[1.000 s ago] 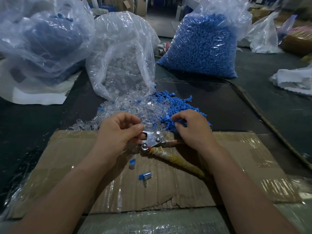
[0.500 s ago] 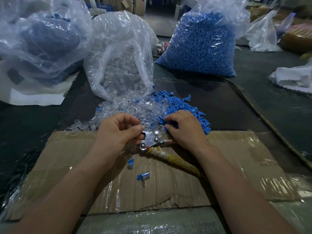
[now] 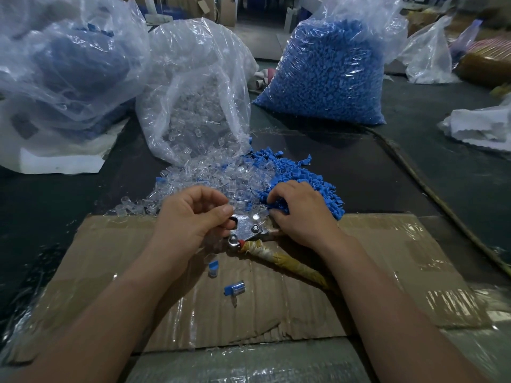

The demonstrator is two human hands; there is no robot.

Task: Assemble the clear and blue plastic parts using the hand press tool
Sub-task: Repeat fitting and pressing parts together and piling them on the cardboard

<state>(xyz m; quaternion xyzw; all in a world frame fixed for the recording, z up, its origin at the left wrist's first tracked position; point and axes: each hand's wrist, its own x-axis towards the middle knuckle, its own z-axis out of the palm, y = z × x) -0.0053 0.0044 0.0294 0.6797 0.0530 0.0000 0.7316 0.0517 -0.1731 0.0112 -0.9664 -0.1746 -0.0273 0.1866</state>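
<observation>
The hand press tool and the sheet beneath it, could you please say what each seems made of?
Hand press tool: shiny bare metal head, bright glints; handle wrapped in yellowish tape, probably. Sheet: brown corrugated cardboard, glossy tape strips.

My left hand (image 3: 193,217) and right hand (image 3: 301,214) are bare, and both my forearms (image 3: 387,299) are bare too, as far as they show.
</observation>
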